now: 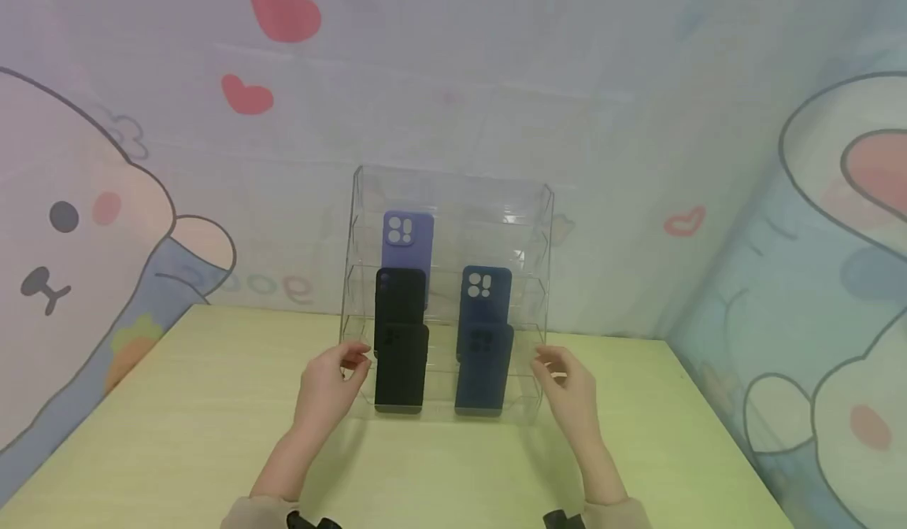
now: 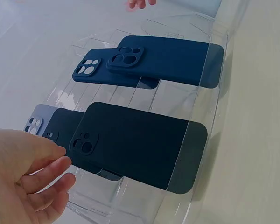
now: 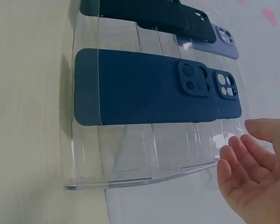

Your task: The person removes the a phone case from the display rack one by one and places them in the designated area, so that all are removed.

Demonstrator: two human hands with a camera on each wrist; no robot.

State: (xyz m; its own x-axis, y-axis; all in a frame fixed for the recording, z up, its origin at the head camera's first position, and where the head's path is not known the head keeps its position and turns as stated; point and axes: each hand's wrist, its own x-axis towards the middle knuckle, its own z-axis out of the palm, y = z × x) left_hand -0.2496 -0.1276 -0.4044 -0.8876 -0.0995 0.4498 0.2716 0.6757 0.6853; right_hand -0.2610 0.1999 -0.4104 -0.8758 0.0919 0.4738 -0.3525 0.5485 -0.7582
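Nearest, low over the table's [image 1: 212, 403] near side: left beige sleeve [image 1: 258, 513] and right beige sleeve [image 1: 618, 515]; beyond, left hand [image 1: 331, 379] beside the left edge of the clear acrylic tiered rack [image 1: 453, 192], thumb and fingers loosely curved, pinching nothing that shows; right hand [image 1: 569, 379] likewise relaxed beside the right edge; cannot tell whether touching the transparent side panels; likely placed this wide to avoid the cases between; rack upright near the table's back edge, between the back-left and back-right corners; in its front tier, front black phone case [image 1: 401, 375] toward the left edge, front blue phone case [image 1: 483, 379] toward the right; in the tier behind, rear black phone case [image 1: 399, 297] and rear blue phone case [image 1: 486, 297], each partly covered from in front; one tier higher, purple phone case [image 1: 418, 252] behind the black pair; all leaning back, presumably to present camera cutouts outward; columns apparently matched by colour, purple aside.
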